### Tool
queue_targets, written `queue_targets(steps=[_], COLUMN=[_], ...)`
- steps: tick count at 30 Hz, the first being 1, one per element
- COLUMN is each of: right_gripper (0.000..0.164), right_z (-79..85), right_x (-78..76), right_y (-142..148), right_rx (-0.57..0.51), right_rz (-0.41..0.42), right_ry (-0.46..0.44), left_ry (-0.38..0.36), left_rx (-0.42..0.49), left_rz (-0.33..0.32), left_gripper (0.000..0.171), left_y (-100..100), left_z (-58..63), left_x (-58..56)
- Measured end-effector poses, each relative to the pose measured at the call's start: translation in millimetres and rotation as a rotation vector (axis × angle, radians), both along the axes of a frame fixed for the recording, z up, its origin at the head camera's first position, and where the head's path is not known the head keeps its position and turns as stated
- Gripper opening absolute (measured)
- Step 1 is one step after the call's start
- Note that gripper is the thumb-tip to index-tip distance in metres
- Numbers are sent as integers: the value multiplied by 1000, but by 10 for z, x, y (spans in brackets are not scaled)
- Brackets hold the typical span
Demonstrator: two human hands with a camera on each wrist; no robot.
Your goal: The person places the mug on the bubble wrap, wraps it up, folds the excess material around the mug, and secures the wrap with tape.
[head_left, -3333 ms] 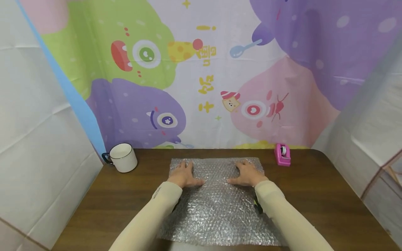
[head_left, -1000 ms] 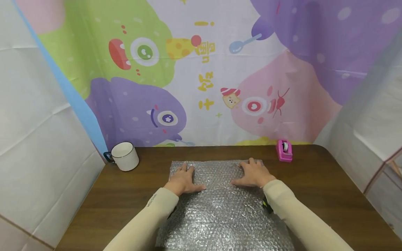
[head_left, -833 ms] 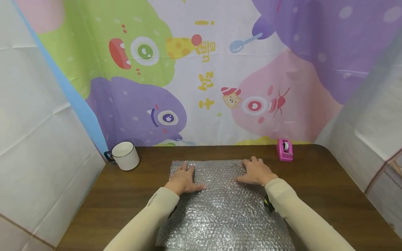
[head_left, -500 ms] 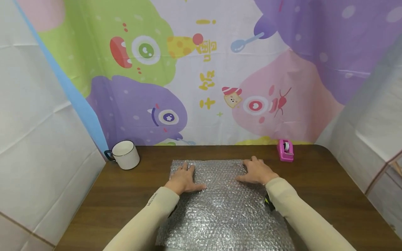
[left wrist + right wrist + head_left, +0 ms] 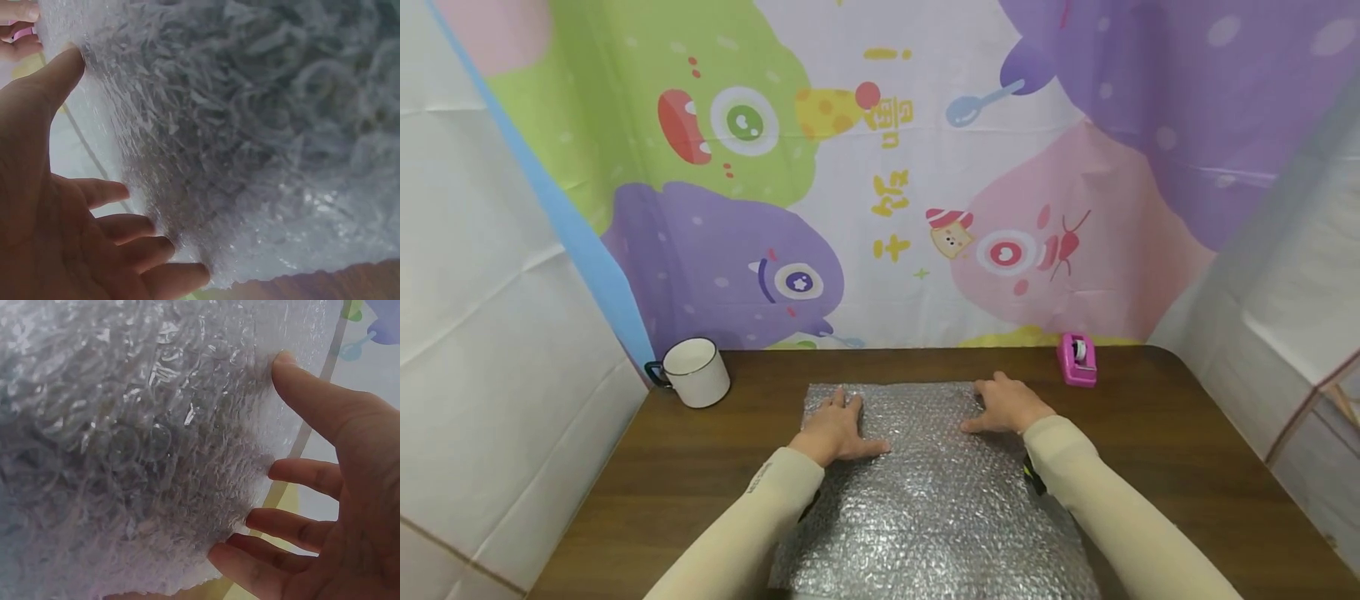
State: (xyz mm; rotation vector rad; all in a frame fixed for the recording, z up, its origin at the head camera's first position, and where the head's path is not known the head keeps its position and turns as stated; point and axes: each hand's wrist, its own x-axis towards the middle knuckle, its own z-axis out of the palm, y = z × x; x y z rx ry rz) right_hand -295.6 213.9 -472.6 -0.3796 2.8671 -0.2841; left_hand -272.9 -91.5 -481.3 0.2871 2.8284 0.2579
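Silvery bubble wrap (image 5: 925, 508), right hand (image 5: 1011, 406) shifted outward

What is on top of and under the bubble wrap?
On the bubble wrap: the left hand and right hand, near its far corners. Under it: the table, showing beside it; whether anything else lies beneath is hidden.

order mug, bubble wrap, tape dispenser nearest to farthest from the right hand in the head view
1. Bubble wrap, touched by the right hand
2. Tape dispenser, beyond that hand, rightward
3. Mug, at the table's left
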Motion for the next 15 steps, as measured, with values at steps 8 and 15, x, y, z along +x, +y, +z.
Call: queue_targets(steps=[8, 15], right_gripper=[76, 77], right_z=[7, 32], right_x=[-29, -11], right_y=[4, -7], right_rx=[6, 3], right_rz=[-17, -16], right_ry=[-5, -6], left_ry=[26, 50], left_rx=[-49, -35], left_rz=[-4, 1], left_gripper=[105, 103], left_y=[29, 21], left_z=[8, 21], left_x=[10, 44])
